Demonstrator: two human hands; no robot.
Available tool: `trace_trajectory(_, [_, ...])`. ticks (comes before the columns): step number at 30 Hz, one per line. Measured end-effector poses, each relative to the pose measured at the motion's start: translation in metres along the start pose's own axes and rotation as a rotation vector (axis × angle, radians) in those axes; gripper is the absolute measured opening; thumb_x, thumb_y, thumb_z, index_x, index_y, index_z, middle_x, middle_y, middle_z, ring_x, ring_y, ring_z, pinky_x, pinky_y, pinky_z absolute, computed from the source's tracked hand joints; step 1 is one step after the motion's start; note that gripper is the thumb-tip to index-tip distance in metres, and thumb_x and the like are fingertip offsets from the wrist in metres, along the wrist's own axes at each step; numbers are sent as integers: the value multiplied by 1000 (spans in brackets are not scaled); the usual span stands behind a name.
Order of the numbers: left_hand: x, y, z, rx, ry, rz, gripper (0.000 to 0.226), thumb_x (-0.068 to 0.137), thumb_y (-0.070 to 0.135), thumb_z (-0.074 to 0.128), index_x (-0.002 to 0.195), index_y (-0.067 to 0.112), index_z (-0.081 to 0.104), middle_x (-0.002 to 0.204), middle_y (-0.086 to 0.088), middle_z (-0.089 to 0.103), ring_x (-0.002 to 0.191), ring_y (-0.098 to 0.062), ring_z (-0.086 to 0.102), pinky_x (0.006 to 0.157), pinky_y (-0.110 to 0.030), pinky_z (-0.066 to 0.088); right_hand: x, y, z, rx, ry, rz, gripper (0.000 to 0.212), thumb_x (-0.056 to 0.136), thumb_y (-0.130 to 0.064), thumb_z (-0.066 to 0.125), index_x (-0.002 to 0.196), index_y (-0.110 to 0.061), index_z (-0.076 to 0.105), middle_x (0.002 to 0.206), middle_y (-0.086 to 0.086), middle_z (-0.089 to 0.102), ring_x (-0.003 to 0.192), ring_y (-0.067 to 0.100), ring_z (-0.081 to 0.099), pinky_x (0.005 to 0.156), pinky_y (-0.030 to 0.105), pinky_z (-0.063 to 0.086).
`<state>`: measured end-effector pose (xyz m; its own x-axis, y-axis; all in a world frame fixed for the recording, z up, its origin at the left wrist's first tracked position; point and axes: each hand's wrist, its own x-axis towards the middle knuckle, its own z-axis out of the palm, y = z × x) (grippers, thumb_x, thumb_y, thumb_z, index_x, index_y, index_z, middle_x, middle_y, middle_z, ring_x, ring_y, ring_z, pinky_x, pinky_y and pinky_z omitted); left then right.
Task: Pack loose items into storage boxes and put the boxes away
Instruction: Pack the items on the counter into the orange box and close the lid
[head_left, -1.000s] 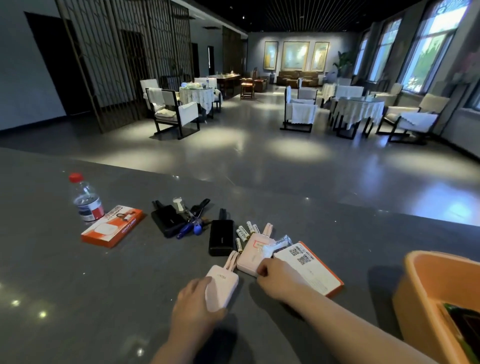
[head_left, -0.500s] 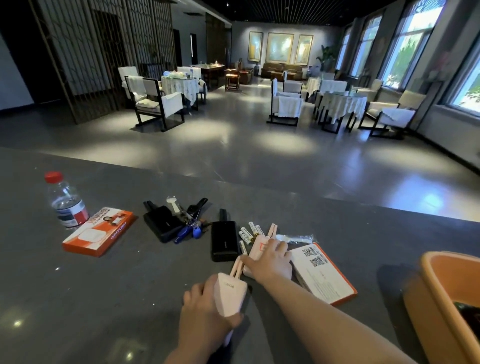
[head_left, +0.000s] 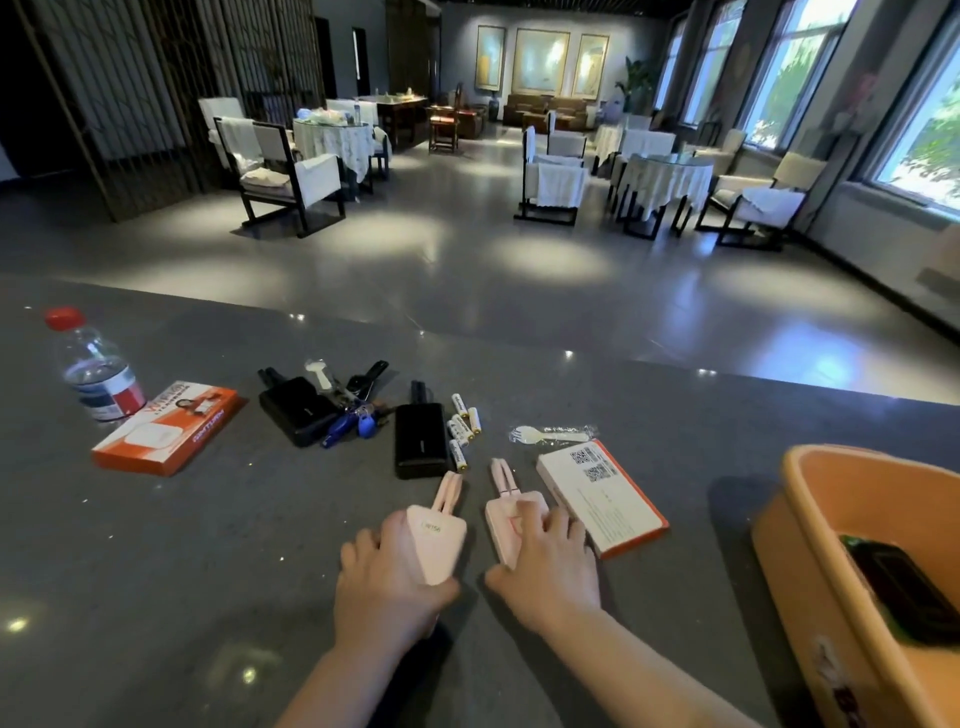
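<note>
The left hand grips a pink power bank, thumb curled against its near end and fingers wrapped round its left side; its two short cable loops point away from the person. The wrist comes in from the near edge, the forearm angling up and slightly right. The right hand lies palm down on a second pink power bank, its fingers bent over the top of it and the thumb reaching toward its near left corner; whether the thumb actually presses the side is hard to tell. That forearm enters from the near right. The two pink units sit side by side, just apart, on the grey counter.

Just right of the right hand lies an orange-edged box, white face with QR codes up, its edge touching or almost touching the fingers. Beyond it is a wrapped plastic spoon. Farther left come loose white batteries, a black power bank, a bunch of keys partly over another black power bank, a second orange box and a water bottle with a red cap. At the near right stands an orange storage bin with a dark object inside.
</note>
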<state>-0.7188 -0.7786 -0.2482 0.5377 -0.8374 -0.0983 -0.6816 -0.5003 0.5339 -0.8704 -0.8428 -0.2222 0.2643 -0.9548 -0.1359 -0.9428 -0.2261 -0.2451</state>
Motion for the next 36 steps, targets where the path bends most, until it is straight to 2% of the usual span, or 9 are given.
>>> trace_trajectory(6, [-31, 10, 12, 36, 9, 48, 96, 49, 71, 66, 129, 29, 34, 119, -1, 46, 111, -25, 42, 91, -34, 38, -42, 33, 5, 28, 62, 17, 68, 75, -55, 59, 131, -30, 31, 130, 6, 43, 119, 28, 38, 96, 38, 38])
trace_trajectory(12, [-42, 35, 1, -60, -80, 84, 82, 62, 47, 77, 133, 28, 41, 131, -2, 49, 121, -25, 41, 100, -34, 34, -48, 43, -16, 213, 21, 64, 65, 73, -47, 65, 128, -30, 34, 125, 6, 44, 121, 28, 37, 97, 40, 40])
trace_trajectory(15, [-52, 53, -3, -167, -129, 130, 84, 57, 44, 82, 132, 30, 48, 135, -3, 53, 123, -26, 47, 101, -35, 38, -69, 60, -47, 297, 97, 46, 67, 74, -49, 63, 131, -35, 30, 122, 3, 43, 118, 26, 36, 96, 38, 38])
trace_trajectory(17, [-63, 75, 0, -240, -101, 191, 85, 43, 45, 83, 122, 33, 56, 119, -1, 62, 115, -26, 54, 95, -39, 43, -83, 73, -76, 334, 173, 12, 68, 76, -54, 62, 132, -38, 27, 123, 1, 43, 116, 23, 36, 96, 35, 37])
trace_trajectory(19, [-72, 101, 7, -314, -40, 275, 83, 37, 43, 84, 115, 34, 58, 102, 2, 61, 106, -26, 54, 88, -42, 45, -98, 89, -108, 360, 283, -26, 67, 76, -55, 63, 131, -41, 26, 123, -4, 43, 113, 18, 38, 96, 32, 38])
trace_trajectory(24, [-88, 177, 23, -515, 5, 419, 81, 48, 32, 87, 120, 39, 51, 107, 5, 50, 106, -21, 46, 85, -40, 44, -127, 159, -170, 424, 468, 15, 68, 76, -50, 67, 131, -44, 27, 116, -12, 41, 107, 11, 34, 90, 32, 40])
trace_trajectory(29, [-106, 215, 47, -635, -66, 454, 76, 48, 37, 86, 113, 46, 47, 105, 12, 49, 101, -16, 49, 87, -42, 46, -131, 240, -168, 330, 409, 202, 77, 79, -52, 68, 139, -41, 21, 128, -8, 42, 114, 12, 37, 86, 27, 40])
trace_trajectory(33, [-107, 218, 63, -638, -85, 438, 76, 42, 40, 85, 108, 45, 49, 102, 18, 51, 101, -17, 49, 86, -41, 45, -122, 273, -150, 336, 279, 245, 93, 73, -51, 73, 147, -31, 19, 140, -8, 40, 127, 14, 37, 104, 33, 41])
trace_trajectory(36, [-100, 219, 63, -626, -57, 404, 79, 37, 48, 80, 111, 44, 52, 103, 16, 52, 103, -17, 49, 84, -40, 45, -102, 287, -151, 205, 210, 205, 93, 62, -49, 81, 141, -30, 35, 127, -11, 49, 116, 10, 46, 96, 29, 48])
